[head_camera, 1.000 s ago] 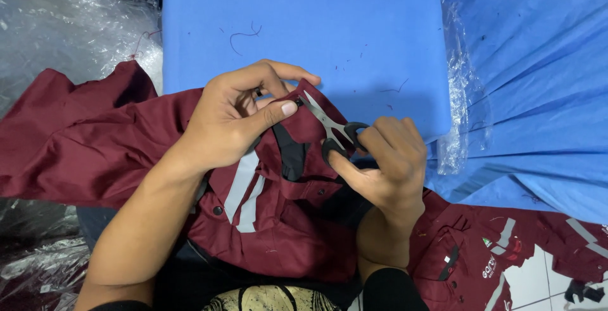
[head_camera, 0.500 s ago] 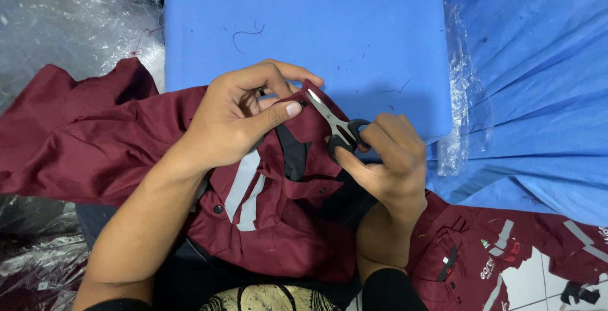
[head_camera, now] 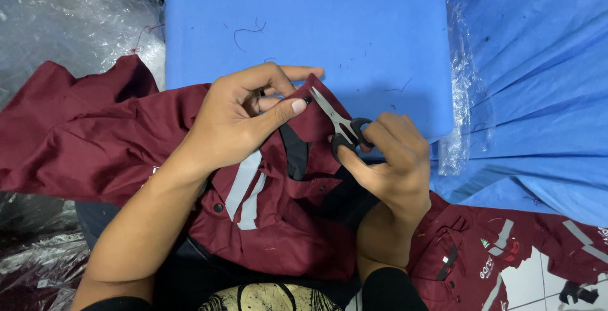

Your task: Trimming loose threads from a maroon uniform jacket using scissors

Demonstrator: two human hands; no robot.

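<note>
- L hand pinches a fold of the dark red shirt betw. thumb & fingers, just by a small dark button. Fingers are clenched on the cloth. Looks like it holds the bit up & tight so the blades can get at it.
- R hand grips the small scissors by the black loops, fingers curled shut around them. Silver tips point up-left, right at the pinched bit, nearly touching it. Can't tell if the blades are apart or together.
- The shirt lies over the person's lap & partly on the blue pad. It's bunched up near the hands, w/ grey stripes showing lower down. The pad gives a flat place to work over, I think.
- Count: 1 pair of scissors, 2 hands, 1 shirt in the hands.
- A 2nd dark red shirt lies at the bottom R, apart from the hands, not touched.
- Lots of little thread bits sit on the pad, too many & too small to count.
- Clear plastic wrap is at the L, blue cloth at the R.
</note>
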